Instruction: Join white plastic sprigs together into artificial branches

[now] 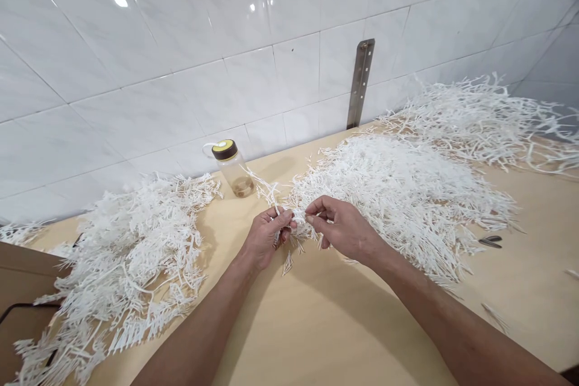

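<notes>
My left hand [268,234] is closed around a bunch of white plastic sprigs [270,193] that stick up and out past its fingers. My right hand [340,226] pinches the same bunch from the right, thumb and forefinger pressed together at its stem. Both hands meet above the light wooden table [316,319], at the near left edge of a big pile of white sprigs [407,193].
Another heap of white sprigs [131,259] lies at the left. A third heap of sprigs [488,114] sits at the back right. A clear bottle [234,169] with a dark lid stands by the tiled wall. A dark small tool [491,242] lies at the right.
</notes>
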A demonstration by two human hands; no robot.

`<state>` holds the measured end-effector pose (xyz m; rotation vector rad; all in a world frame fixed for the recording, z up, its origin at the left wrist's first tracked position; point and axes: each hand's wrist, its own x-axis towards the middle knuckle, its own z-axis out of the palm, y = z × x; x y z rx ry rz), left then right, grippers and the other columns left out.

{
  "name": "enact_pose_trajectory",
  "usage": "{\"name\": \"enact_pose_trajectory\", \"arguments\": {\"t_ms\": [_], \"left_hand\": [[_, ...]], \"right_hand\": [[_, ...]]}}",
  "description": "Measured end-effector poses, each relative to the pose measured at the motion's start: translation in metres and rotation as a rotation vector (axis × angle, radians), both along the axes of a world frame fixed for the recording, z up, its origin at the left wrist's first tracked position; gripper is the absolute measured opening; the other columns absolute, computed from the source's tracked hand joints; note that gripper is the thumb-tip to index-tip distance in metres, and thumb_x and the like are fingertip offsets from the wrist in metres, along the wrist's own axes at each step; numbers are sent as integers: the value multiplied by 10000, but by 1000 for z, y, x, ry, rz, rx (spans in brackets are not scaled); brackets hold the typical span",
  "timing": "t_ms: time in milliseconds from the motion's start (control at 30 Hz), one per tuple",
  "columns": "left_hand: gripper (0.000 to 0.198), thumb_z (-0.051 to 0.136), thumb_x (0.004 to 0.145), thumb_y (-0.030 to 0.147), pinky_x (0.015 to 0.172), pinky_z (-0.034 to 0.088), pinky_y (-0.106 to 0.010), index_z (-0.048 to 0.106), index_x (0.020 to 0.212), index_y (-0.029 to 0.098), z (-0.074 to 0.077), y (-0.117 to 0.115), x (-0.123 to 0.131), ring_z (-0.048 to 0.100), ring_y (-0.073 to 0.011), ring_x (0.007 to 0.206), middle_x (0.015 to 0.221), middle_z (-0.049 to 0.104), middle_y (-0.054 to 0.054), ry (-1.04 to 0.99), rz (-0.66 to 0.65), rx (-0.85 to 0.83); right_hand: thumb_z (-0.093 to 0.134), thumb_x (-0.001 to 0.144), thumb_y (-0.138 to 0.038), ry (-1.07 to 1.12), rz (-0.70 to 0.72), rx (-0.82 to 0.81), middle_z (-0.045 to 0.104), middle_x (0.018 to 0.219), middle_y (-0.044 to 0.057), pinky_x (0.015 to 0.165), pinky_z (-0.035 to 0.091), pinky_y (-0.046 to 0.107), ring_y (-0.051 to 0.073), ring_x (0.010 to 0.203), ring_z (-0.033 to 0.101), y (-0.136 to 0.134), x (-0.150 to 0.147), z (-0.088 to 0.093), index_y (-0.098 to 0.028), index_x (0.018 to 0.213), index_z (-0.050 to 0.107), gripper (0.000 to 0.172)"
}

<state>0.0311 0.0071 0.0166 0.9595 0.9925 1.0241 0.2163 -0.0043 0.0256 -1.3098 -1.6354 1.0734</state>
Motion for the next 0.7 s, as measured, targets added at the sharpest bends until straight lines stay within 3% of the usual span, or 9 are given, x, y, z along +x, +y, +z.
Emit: {"name": "enact_pose_trajectory", "arguments": {"t_ms": [100,200,367,533,700], "left_hand": [[342,804,716,431,471,331,-202,621,760,146,0,-1,3,457,-47,473,703,646,0,-24,29,12],[355,797,720,445,463,325,-207,626,728,134,-1,-3,7,451,-48,464,653,612,7,-24,50,10],[385,776,735,483,463,324,-213,626,704,129,-3,-6,8,460,-53,457,637,600,4,-20,-3,19],[358,826,683,436,480,337,-207,629,724,140,1,-7,5,462,-51,472,660,606,6,-5,-62,47],[371,811,687,455,445,296,-204,592,713,157,3,-7,7,425,-46,441,630,600,18,51,44,40]], "right_hand": [[602,838,-313,95,88,-40,632,863,15,484,540,253,90,506,571,-3,-5,2,-197,997,622,198],[639,823,-363,153,61,-16,620,814,9,482,554,252,107,548,567,-4,-10,1,-200,1020,634,256],[641,822,-420,223,102,4,643,816,35,467,543,246,153,664,605,-2,-13,-2,-188,929,643,256],[616,851,-461,185,123,-9,605,673,-19,435,466,224,101,481,561,-2,-5,4,-184,836,622,277],[574,892,-459,64,250,-87,574,574,-35,439,432,222,111,439,598,0,5,3,-177,814,639,299]]}}
